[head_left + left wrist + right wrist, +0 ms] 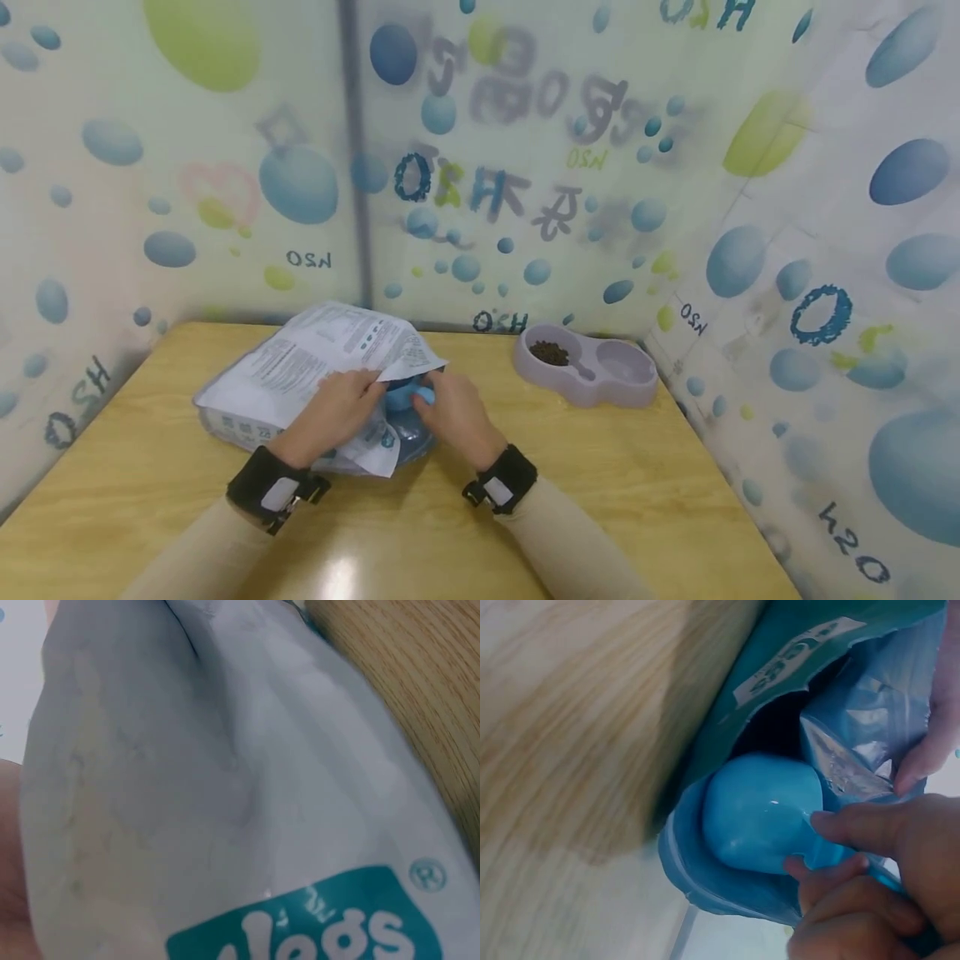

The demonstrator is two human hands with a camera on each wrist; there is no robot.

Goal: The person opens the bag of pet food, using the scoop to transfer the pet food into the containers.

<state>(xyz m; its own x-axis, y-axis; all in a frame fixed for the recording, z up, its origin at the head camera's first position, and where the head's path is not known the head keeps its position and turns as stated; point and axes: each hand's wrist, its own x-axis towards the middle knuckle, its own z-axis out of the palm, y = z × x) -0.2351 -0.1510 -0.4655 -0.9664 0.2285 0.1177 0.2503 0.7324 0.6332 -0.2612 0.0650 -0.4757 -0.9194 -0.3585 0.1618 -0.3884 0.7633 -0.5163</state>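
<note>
A white printed bag [300, 358] lies on the table with its torn mouth toward the right. My left hand [337, 412] grips the upper edge of that mouth. In the right wrist view, a finger of it [922, 761] presses the crinkled plastic at the opening. My right hand [461, 417] holds a light-blue scoop [761, 814] by its handle, thumb on top and fingers curled beneath. The scoop's rounded cup sits inside the bag's mouth; the bag's dark interior shows beyond it. The left wrist view is mostly filled by the bag's white side [165, 795] with a teal logo.
A grey-purple double pet bowl [581, 392] stands toward the back right of the wooden table [600, 500]. Brown kibble [549, 353] lies in its left compartment. Patterned walls [465, 167] rise close behind the table and along its right side.
</note>
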